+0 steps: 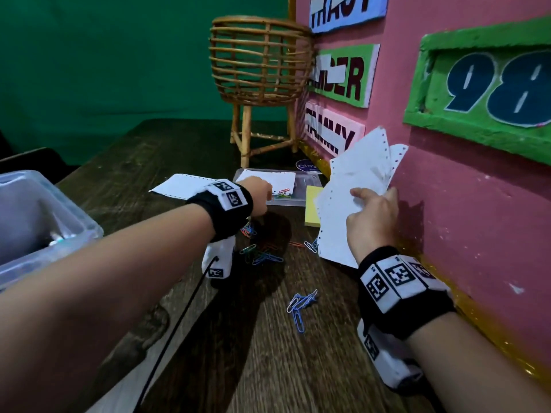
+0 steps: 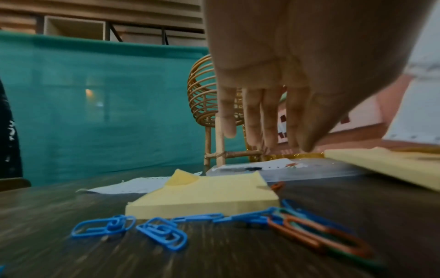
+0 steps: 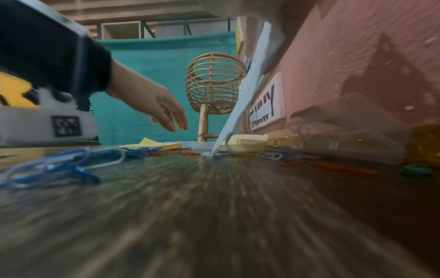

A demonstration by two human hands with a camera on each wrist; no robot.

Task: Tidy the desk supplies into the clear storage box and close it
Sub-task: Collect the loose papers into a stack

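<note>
Dark wood makes the table (image 1: 167,150), with coloured paper clips (image 1: 264,254) spread over it. A green cloth (image 1: 119,55) hangs behind, and a pink wall (image 1: 465,204) with name signs stands at the right. A rattan basket stand (image 1: 261,64) sits in the corner. The right hand (image 1: 372,222) grips white sheets of paper (image 1: 351,186). The left hand (image 2: 273,84) hangs over the table with loose, straight fingers, holding nothing. Yellow sticky notes (image 2: 204,197) lie near the clips. The clear storage box (image 1: 38,222) sits at the left edge, lid off.

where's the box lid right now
In the head view the lid lies flat on the far part of the desk, in front of the rattan stand, with a paper sheet and clips on it, under the left hand.
</note>
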